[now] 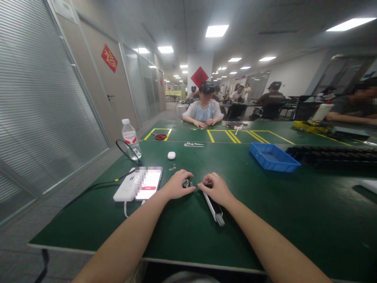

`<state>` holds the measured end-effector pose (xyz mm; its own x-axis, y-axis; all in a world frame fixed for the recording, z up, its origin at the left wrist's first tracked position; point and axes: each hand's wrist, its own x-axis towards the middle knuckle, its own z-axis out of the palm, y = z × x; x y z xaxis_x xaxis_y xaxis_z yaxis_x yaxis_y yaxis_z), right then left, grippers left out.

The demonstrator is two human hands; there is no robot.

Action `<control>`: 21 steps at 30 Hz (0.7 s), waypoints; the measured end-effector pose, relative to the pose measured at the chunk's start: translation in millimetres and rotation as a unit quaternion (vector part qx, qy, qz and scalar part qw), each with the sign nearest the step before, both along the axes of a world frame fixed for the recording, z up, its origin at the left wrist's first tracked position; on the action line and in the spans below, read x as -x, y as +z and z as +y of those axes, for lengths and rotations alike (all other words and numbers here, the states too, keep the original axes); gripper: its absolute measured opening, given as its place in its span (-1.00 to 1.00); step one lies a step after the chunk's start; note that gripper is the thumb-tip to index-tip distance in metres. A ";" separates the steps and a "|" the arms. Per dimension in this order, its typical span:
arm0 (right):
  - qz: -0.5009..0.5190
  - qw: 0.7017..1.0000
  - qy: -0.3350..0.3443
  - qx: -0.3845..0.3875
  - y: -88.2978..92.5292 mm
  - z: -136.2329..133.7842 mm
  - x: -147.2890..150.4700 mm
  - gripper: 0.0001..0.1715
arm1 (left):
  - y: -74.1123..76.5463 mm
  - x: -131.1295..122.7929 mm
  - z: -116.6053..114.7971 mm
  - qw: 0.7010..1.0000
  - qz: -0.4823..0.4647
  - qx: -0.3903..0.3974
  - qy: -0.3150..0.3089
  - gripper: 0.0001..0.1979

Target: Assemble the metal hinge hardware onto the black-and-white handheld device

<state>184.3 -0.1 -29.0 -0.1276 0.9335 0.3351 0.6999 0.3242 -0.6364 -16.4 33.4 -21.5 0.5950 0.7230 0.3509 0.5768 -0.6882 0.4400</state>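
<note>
My left hand (178, 185) rests on the green table with thumb and fingers apart. Small shiny metal pieces (186, 183) lie in the gap between them. My right hand (217, 189) is curled over the far end of a long, narrow black-and-white object (212, 207), its thumb and fingers closed there. That object lies slanted on the table and its grey end (219, 220) points towards me. My fingers partly hide its far end. Several small rings (172, 168) lie beyond my left hand, near a white earbud case (171, 155).
Left stand a water bottle (129, 141), a white power bank (125, 188) with cables and a lit phone (150, 184). A blue tray (273, 158) sits right, beside a black rack (335, 156). Red scissors (160, 136) lie farther off. A person (204, 110) sits opposite.
</note>
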 end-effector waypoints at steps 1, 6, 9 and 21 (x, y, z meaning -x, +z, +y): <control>0.005 1.000 0.004 0.001 0.0 -0.1 -0.6 -0.78 | -0.7 -0.1 0.4 1.000 0.001 0.000 -0.011 -0.62; 0.013 0.998 0.049 0.026 3.1 -2.1 -5.8 -0.83 | -4.3 -1.3 4.9 1.000 0.011 0.002 -0.016 -0.83; 0.014 0.997 0.066 0.025 6.0 -4.2 -7.1 -0.84 | -5.5 -1.5 7.2 1.000 -0.002 0.000 0.007 -0.83; -0.027 0.993 0.107 0.030 12.0 -6.7 -13.7 -0.84 | 22.2 12.1 -0.4 0.985 0.082 0.029 0.148 -0.73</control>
